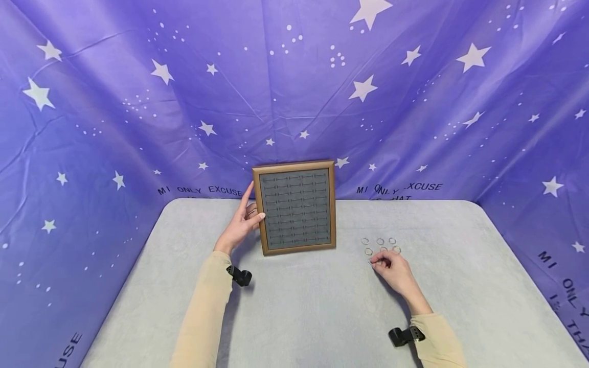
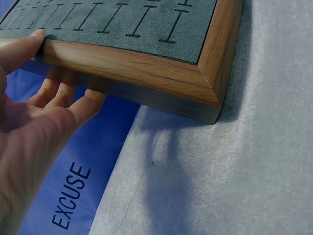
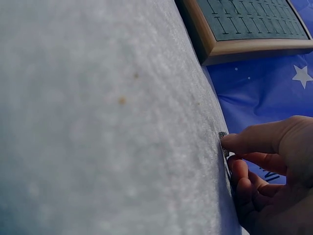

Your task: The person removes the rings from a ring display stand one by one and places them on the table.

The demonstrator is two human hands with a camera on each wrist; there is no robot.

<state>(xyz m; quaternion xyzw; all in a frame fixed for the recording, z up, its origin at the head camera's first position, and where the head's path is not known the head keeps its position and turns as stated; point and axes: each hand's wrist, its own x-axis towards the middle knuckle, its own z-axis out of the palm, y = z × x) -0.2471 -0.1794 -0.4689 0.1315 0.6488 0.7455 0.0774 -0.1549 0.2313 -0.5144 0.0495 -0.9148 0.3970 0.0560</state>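
Note:
A wooden-framed ring display board [image 1: 299, 251] with a grey slotted pad stands propped up on the table, leaning slightly back. My left hand [image 1: 236, 228] grips its left edge, the thumb on the front and the other fingers at the side and behind. To the right, my right hand [image 1: 394, 271] is down at the tabletop, pinching a small ring [image 3: 223, 135] between thumb and forefinger; the fingers hide part of it. Several thin silvery rings [image 1: 365, 244] lie in rows just beyond that hand, some partly covered by it. No ring shows in the board's slots.
The grey table [image 1: 303, 306] has rounded far corners. A purple curtain [image 1: 294, 76] with white stars and black lettering hangs behind it and on both sides. Black wrist cameras [image 1: 405, 336] are strapped over both sleeves.

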